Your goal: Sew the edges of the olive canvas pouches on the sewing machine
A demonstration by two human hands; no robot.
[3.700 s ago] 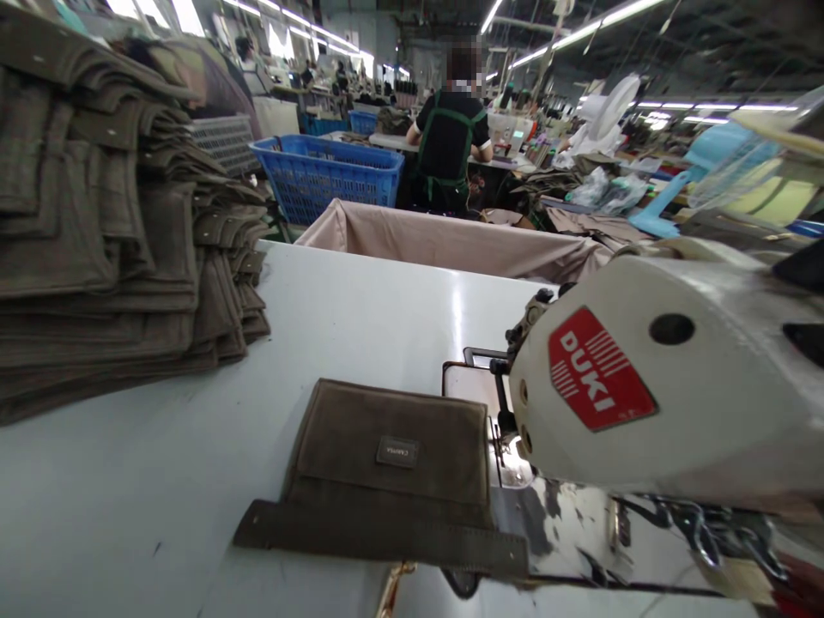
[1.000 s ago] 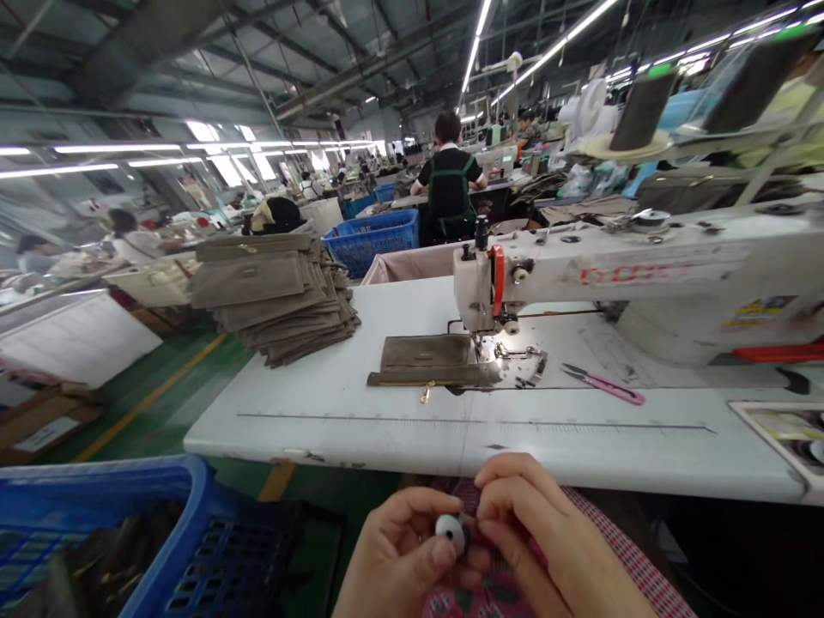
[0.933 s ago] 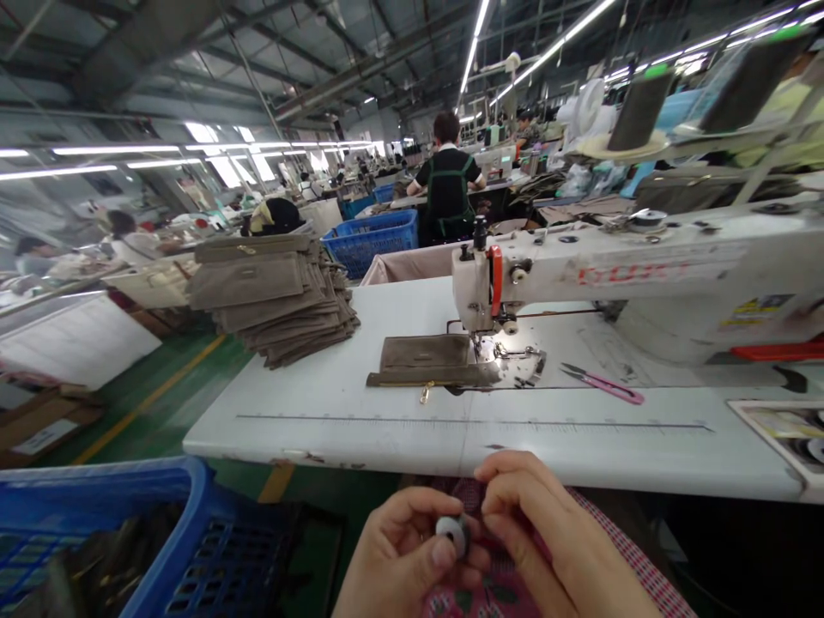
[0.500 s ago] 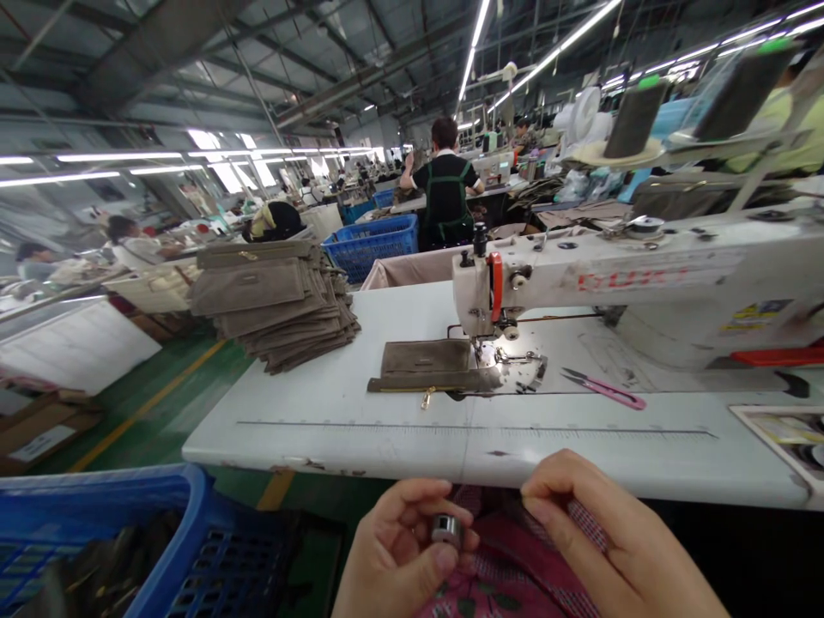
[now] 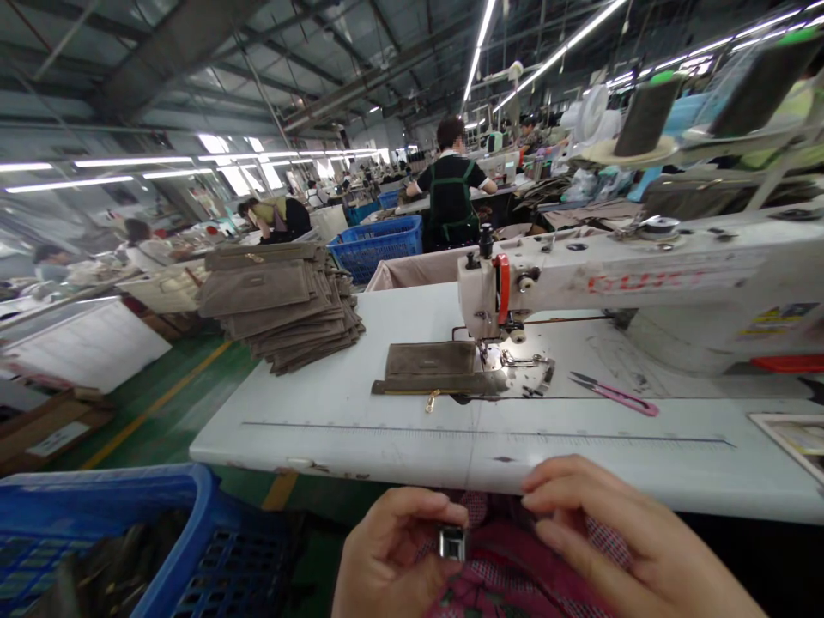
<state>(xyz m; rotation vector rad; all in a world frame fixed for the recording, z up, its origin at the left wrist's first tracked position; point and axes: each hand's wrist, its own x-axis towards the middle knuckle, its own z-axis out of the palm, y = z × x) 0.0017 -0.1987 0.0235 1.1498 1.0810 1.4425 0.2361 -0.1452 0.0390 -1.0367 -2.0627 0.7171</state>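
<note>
My left hand is closed around a small shiny metal bobbin case, held between thumb and fingers over my lap. To its right, my right hand is beside the table's front edge, thumb and forefinger apart with nothing visible between them. A thin thread hangs over the front edge near my left hand. Beyond the hands, a brown fabric piece with a zipper and gold pull lies with its right end under the needle of the sewing machine.
Pink-handled thread snips lie right of the needle plate. A tall stack of brown fabric pieces stands on the table's left. A blue basket is at lower left. A co-worker sits ahead, back turned.
My right thumb and forefinger, pinched together before, have parted. The bobbin case has turned in my left hand, and its fingers have shifted around it. The view has shifted slightly.
</note>
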